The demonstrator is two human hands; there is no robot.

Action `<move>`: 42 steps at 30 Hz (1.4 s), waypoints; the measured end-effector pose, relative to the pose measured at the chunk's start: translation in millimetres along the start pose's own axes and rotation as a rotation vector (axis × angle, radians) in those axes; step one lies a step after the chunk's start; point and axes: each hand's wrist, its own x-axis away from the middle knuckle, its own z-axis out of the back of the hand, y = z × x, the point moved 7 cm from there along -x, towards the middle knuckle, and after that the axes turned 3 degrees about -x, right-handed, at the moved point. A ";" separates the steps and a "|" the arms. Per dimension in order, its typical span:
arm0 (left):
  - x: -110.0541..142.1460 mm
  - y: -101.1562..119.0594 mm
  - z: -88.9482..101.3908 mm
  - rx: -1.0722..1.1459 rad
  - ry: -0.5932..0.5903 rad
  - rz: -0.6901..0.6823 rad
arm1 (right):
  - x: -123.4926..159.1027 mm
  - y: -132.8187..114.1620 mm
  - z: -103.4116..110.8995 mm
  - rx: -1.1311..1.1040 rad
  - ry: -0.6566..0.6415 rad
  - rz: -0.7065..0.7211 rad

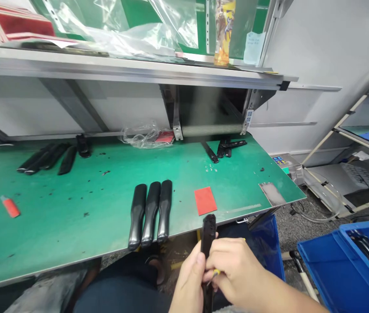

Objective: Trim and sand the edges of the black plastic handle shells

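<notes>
The long black piece (208, 232), upright just off the tabletop's (109, 208) near edge, looks light, stiff and perhaps slick, best held along its narrow middle; the left hand's (189, 278) fingers wrap it while the right hand's (236, 267) pinch a small yellow-ended tool (216, 272) against it, hiding part of its surface. Beyond lies a red square (205, 201), with three black handles (151, 213) side by side to the left and blue bins (330, 261) to the right.

Here's the green table (106, 226), three black handles (151, 213) lined up at its front edge, a red square (205, 201) to their right! Far left lies a red tube (11, 207), more dark handles (67, 161) behind.
</notes>
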 end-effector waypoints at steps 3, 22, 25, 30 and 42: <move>3.0 1.4 -11.7 0.060 -0.096 -0.025 | -4.9 -2.7 21.6 -0.080 0.085 -0.068; 23.9 89.0 62.9 0.394 0.283 -0.453 | 3.1 -5.3 -51.9 -0.213 0.112 -0.079; 23.7 88.6 57.4 0.306 0.291 -0.509 | -6.0 -22.0 -57.3 -0.377 0.066 -0.119; 29.4 88.7 49.3 0.117 0.313 -0.601 | -15.0 -22.3 -71.3 -0.497 0.034 -0.274; 33.9 90.5 43.7 0.046 0.449 -0.732 | -4.6 -30.3 -55.4 -0.363 0.246 -0.177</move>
